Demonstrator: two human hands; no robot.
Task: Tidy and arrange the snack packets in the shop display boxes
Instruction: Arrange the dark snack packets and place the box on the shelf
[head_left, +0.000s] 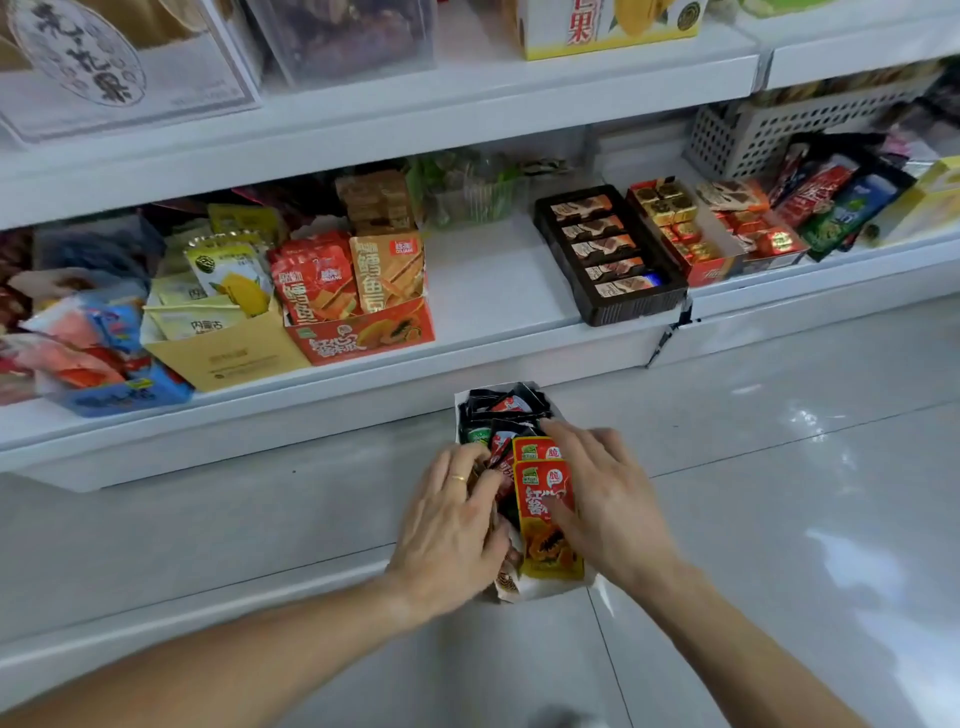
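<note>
Lying long-ways away from the body under the right hand (602, 493), fingers flat on the red packet (545, 512), left hand (452, 525) curling on dark packets (498, 467) just beside.

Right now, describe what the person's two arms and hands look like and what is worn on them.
Both forearms are bare, with no sleeves, gloves or watch in view. The left hand wears a thin gold ring on one finger. The right hand shows no ring or other jewellery.
</note>
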